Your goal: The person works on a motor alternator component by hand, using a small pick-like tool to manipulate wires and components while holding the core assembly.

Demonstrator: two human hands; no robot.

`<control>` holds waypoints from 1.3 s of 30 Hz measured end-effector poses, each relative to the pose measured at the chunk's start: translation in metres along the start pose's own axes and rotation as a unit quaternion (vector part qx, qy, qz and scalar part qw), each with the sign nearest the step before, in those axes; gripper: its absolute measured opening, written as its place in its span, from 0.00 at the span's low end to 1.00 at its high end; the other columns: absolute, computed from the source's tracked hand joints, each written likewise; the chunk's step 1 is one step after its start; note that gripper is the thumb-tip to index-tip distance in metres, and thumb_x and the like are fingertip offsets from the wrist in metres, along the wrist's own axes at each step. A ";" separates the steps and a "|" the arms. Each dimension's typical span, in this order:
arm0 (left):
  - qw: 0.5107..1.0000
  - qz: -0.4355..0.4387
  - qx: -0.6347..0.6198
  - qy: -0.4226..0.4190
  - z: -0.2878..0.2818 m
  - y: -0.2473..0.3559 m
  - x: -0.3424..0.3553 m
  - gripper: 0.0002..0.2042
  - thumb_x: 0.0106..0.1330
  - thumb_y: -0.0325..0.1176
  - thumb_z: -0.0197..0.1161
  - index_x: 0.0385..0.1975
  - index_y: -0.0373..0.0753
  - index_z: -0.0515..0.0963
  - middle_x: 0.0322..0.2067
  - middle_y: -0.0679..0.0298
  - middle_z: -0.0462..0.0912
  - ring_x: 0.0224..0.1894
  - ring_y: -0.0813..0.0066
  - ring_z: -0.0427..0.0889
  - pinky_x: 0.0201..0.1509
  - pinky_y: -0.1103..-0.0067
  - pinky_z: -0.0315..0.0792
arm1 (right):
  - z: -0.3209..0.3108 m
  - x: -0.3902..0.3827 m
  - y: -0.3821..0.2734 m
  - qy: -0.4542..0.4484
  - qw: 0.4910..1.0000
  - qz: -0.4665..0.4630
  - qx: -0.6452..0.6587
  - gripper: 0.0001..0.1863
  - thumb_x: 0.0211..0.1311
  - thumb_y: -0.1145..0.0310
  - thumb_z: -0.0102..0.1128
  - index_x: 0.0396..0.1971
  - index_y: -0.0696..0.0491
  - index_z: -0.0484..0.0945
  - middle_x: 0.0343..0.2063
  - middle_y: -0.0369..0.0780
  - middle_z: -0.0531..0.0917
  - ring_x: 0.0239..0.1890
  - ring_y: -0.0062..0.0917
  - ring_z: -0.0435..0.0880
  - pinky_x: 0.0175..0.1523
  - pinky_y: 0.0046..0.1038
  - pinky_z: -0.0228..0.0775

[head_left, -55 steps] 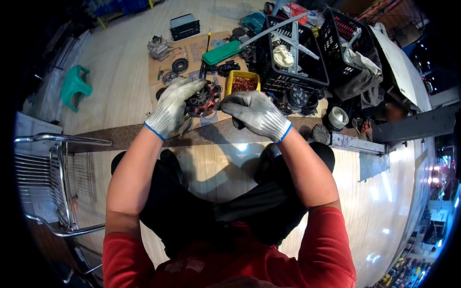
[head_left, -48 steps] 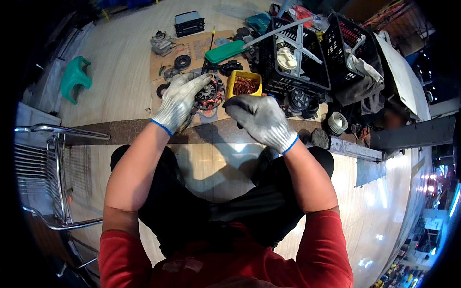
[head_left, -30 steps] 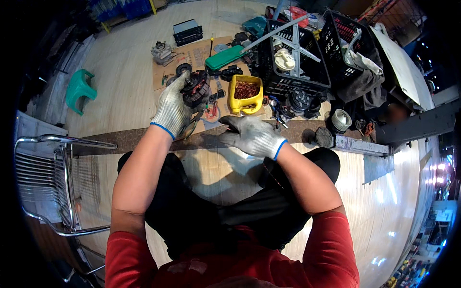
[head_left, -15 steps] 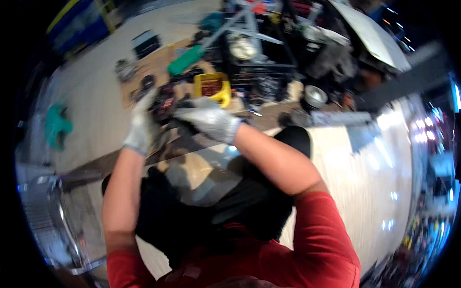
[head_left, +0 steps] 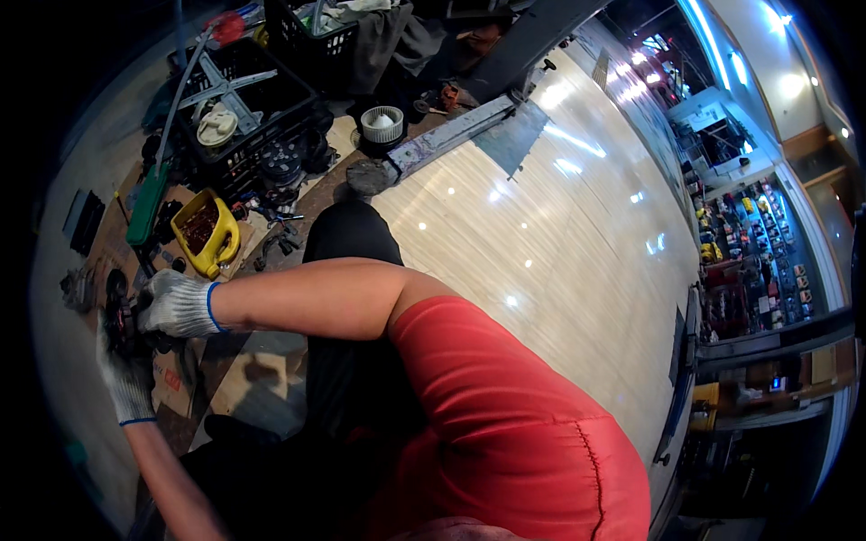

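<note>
At the left, both hands wear whitish knit gloves with blue cuffs. My left hand (head_left: pixel 126 383) supports a dark, round mechanical part (head_left: pixel 123 326) from its near side. My right hand (head_left: pixel 180 305) grips the same part from the right, fingers curled. The gloves and shadow cover much of it, so its exact kind is unclear. Beyond the right hand lies a yellow cut-open jug (head_left: pixel 225 250) with reddish-brown contents. A green-handled tool (head_left: pixel 147 206) with a long metal rod leans behind it. Cardboard (head_left: pixel 171 383) lies beneath the hands.
A black crate (head_left: pixel 239 162) bears a grey cross-shaped metal piece (head_left: pixel 228 88). To its right are a white blower wheel (head_left: pixel 382 125) and a long grey metal beam (head_left: pixel 456 135) on the pale floor. Small loose dark parts (head_left: pixel 281 245) lie near my knee.
The view has swung to the right, so hands and parts now appear further left. Both hands still hold the dark part. More shop floor and shelves show on the right.
</note>
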State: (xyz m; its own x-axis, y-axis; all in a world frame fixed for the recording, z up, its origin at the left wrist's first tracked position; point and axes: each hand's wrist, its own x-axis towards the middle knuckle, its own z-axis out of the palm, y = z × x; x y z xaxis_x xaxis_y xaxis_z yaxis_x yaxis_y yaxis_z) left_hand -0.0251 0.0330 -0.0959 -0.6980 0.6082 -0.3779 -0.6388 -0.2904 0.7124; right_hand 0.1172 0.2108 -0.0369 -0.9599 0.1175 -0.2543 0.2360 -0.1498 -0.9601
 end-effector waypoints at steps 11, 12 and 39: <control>0.998 -0.014 -0.025 0.054 0.032 0.006 -0.015 0.26 0.79 0.47 0.41 0.70 0.38 0.62 0.65 0.52 0.71 0.66 0.56 0.71 0.71 0.61 0.65 | 0.009 0.008 0.011 0.023 0.992 -0.064 -0.104 0.11 0.56 0.72 0.64 0.38 0.61 0.81 0.27 0.49 0.85 0.31 0.34 0.87 0.35 0.34 0.78; 0.997 -0.013 -0.024 0.073 0.035 0.006 -0.016 0.26 0.79 0.47 0.40 0.70 0.38 0.62 0.65 0.52 0.71 0.66 0.56 0.71 0.72 0.61 0.65 | 0.008 0.005 0.009 0.040 0.983 -0.078 -0.161 0.12 0.56 0.70 0.64 0.38 0.60 0.82 0.28 0.49 0.85 0.32 0.37 0.87 0.37 0.35 0.78; 0.981 0.092 0.127 -0.115 -0.151 0.084 0.042 0.22 0.77 0.47 0.49 0.61 0.41 0.74 0.55 0.58 0.80 0.60 0.62 0.75 0.73 0.62 0.59 | -0.040 -0.007 0.032 -0.026 0.744 -0.243 -0.622 0.12 0.56 0.61 0.59 0.39 0.49 0.78 0.24 0.41 0.84 0.27 0.40 0.86 0.30 0.42 0.79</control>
State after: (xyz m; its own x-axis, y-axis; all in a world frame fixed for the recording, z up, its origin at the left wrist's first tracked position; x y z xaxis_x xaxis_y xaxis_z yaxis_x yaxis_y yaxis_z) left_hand -0.1569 -0.0771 -0.1414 -0.6832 0.7225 -0.1065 -0.3874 -0.2349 0.8915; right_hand 0.1372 0.2443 -0.0710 -0.9746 -0.1813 0.1312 -0.2141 0.9260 -0.3109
